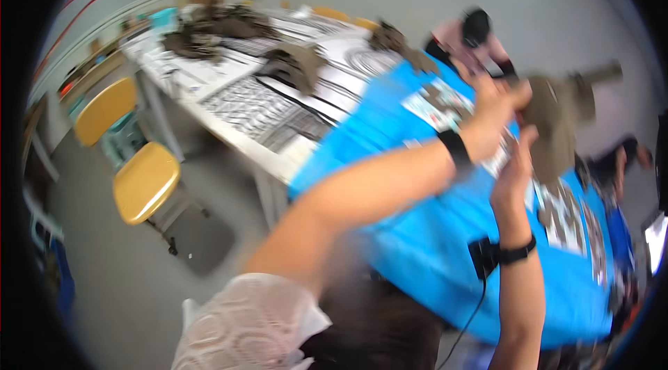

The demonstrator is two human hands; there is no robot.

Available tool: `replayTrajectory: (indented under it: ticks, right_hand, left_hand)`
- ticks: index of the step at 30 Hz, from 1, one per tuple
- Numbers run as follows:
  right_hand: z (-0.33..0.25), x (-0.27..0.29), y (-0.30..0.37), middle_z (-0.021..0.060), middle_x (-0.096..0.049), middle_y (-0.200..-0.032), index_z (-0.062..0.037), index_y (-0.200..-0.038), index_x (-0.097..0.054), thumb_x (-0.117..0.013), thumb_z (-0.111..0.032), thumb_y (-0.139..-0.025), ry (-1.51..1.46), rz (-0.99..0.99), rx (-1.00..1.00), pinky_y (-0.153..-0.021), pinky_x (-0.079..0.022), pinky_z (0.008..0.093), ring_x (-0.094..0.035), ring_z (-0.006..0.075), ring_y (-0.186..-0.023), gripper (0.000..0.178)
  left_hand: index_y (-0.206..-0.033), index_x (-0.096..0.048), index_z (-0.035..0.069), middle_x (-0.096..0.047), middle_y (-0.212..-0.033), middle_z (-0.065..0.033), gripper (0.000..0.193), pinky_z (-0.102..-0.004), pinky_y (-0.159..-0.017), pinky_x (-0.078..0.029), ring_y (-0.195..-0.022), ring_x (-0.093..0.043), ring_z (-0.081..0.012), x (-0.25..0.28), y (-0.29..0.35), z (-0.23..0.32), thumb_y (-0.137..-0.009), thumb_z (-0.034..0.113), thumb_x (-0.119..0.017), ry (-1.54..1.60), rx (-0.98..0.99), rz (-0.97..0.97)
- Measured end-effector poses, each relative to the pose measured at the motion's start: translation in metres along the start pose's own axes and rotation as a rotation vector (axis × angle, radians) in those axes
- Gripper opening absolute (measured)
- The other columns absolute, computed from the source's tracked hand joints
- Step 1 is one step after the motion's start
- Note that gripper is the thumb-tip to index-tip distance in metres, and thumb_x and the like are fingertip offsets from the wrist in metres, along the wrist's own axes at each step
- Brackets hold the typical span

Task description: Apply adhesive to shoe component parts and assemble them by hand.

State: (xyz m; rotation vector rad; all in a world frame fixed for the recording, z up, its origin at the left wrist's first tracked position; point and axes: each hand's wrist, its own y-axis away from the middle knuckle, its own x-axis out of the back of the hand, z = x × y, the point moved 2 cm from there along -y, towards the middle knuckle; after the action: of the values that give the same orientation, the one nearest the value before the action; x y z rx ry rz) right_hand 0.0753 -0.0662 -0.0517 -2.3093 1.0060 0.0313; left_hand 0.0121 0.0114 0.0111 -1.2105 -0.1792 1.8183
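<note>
Both my hands are raised over the blue-covered table (410, 196) at the right, around an olive-brown cloth piece (553, 123) shaped like a cap. A narrow strap-like part sticks out from it to the upper right. My left hand (490, 113) is closed on its near left edge, with the arm reaching across from the lower left. Just below, my right hand (513, 172) is upright against the cloth's lower left side, its thumb up. Motion blurs its fingers, and how they grip cannot be made out. Each wrist wears a black band.
Sheets with brown cloth pieces (560, 217) lie on the blue cover. A white table (236, 135) at left bears brown cloth heaps (296, 67). A yellow chair (146, 182) stands left. One person (476, 36) leans at the far side; another (623, 161) bends at right.
</note>
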Motion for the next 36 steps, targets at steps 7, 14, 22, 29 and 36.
replayTrajectory:
  ticks: [7, 14, 22, 29, 36]
  right_hand:
    - [-0.01, 0.019, 0.037, 0.0124, -0.041, -0.151, -0.0025, -0.145, -0.044, -0.044, -0.044, -0.103, 0.463, -0.505, -0.267, -0.115, -0.026, 0.0383, -0.035, 0.0243, -0.141, 0.059]
    - [-0.028, 0.039, 0.187, 0.0162, -0.046, -0.146, -0.0128, -0.141, -0.051, -0.067, -0.036, -0.079, 1.361, -0.696, 0.224, -0.112, -0.029, 0.0533, -0.037, 0.0403, -0.136, 0.068]
    - [-0.027, 0.028, 0.188, 0.0141, -0.048, -0.144, -0.0128, -0.139, -0.053, -0.071, -0.033, -0.077, 1.328, -0.615, 0.138, -0.111, -0.033, 0.0492, -0.039, 0.0371, -0.135, 0.068]
    - [-0.026, 0.027, 0.189, 0.0147, -0.048, -0.144, -0.013, -0.139, -0.054, -0.072, -0.033, -0.077, 1.323, -0.62, 0.122, -0.11, -0.034, 0.0485, -0.04, 0.0371, -0.134, 0.067]
    - [-0.028, 0.028, 0.189, 0.0148, -0.049, -0.143, -0.0115, -0.136, -0.055, -0.072, -0.031, -0.076, 1.301, -0.58, 0.149, -0.109, -0.035, 0.0485, -0.043, 0.0371, -0.131, 0.066]
  left_hand:
    - [-0.121, -0.049, 0.002, -0.061, -0.105, -0.0051, 0.033, -0.0323, -0.076, -0.054, -0.091, -0.063, -0.0154, 0.05, -0.014, 0.003, -0.094, 0.016, -0.063, -0.109, 0.041, 0.138]
    - [-0.117, -0.05, 0.004, -0.06, -0.096, -0.0078, 0.035, -0.0292, -0.058, -0.051, -0.072, -0.059, -0.0154, 0.194, -0.07, 0.138, -0.089, 0.014, -0.07, -0.531, -0.197, 0.505]
    - [-0.104, -0.057, -0.001, -0.062, -0.098, -0.0113, 0.016, -0.0358, -0.057, -0.052, -0.08, -0.064, -0.0222, 0.359, -0.037, 0.293, -0.088, -0.001, -0.057, -0.83, -0.344, 1.118]
    - [-0.093, -0.058, -0.012, -0.064, -0.081, -0.0149, 0.015, -0.0333, -0.047, -0.057, -0.054, -0.063, -0.0213, 0.367, -0.001, 0.301, -0.088, 0.001, -0.061, -1.055, -0.092, 1.179]
    - [-0.11, -0.05, -0.009, -0.061, -0.102, -0.0216, 0.049, -0.045, -0.07, -0.057, -0.083, -0.067, -0.0318, 0.334, 0.005, 0.283, -0.081, 0.019, -0.078, -1.613, -0.119, 1.319]
